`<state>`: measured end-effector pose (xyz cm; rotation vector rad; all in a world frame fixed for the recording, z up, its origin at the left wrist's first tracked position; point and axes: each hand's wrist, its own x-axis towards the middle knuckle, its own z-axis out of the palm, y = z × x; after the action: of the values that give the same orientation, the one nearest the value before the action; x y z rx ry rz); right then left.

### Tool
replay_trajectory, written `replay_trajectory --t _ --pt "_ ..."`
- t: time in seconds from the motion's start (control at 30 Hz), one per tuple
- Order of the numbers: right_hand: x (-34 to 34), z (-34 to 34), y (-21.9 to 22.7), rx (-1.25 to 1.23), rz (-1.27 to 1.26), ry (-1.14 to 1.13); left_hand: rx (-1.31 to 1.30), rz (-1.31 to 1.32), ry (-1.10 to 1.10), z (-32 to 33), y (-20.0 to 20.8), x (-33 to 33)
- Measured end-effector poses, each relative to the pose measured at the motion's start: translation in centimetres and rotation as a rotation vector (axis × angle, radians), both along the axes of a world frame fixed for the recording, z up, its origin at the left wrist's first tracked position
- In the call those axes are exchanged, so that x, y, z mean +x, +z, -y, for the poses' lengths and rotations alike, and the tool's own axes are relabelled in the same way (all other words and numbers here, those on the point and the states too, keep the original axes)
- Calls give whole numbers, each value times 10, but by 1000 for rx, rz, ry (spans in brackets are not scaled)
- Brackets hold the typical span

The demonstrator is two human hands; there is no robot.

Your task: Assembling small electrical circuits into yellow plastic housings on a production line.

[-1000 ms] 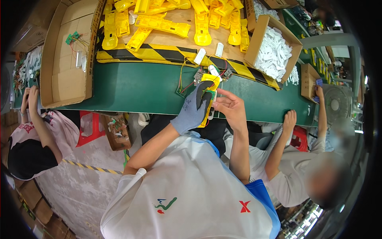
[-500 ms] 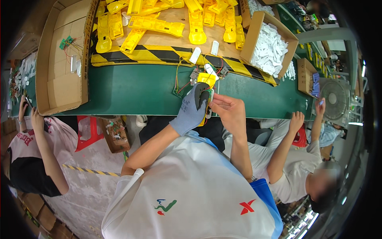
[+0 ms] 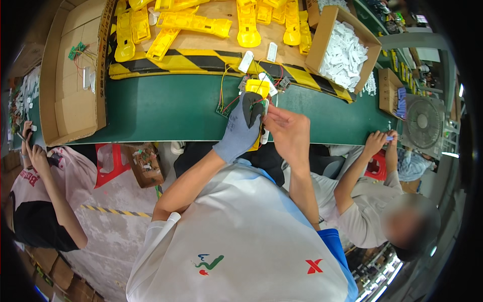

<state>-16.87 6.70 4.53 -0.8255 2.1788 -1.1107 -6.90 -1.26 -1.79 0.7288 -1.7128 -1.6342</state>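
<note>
My left hand (image 3: 237, 130), in a grey-blue glove with black fingers, is closed round a yellow plastic housing (image 3: 257, 87) at the table's near edge. My bare right hand (image 3: 292, 133) meets it from the right, thumb and fingers pinched at the housing's side beside a narrow white piece (image 3: 266, 106). Whatever the pinch holds is too small to make out. Red and yellow wires run from the housing to a green circuit board (image 3: 222, 109) on its left. Small grey metallic parts (image 3: 284, 83) lie just beyond, near a white plastic cover (image 3: 246, 61).
Yellow housings (image 3: 193, 23) pile on a board edged with striped tape (image 3: 176, 64). An open carton (image 3: 75, 123) stands left, a box of white parts (image 3: 322, 38) right. Co-workers sit on both sides, one's hands (image 3: 380, 142) at the right table edge. A fan (image 3: 421, 121) stands beyond.
My hands stay together at the housing, with only slight shifts. The whole view has moved a little. The right-hand co-worker's two hands have come together on a small purple thing.
</note>
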Motion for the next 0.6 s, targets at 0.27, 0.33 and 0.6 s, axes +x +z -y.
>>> replay_trajectory --t 0.27,0.33,0.6 --pt "-22 -14 -34 -223 448 21 214 -40 -66 1 4 7" --pt "-30 -18 -40 -255 534 27 432 -77 -125 3 13 9" --pt "-7 -17 -14 -135 272 -49 -51 -62 -59 -3 -7 2"
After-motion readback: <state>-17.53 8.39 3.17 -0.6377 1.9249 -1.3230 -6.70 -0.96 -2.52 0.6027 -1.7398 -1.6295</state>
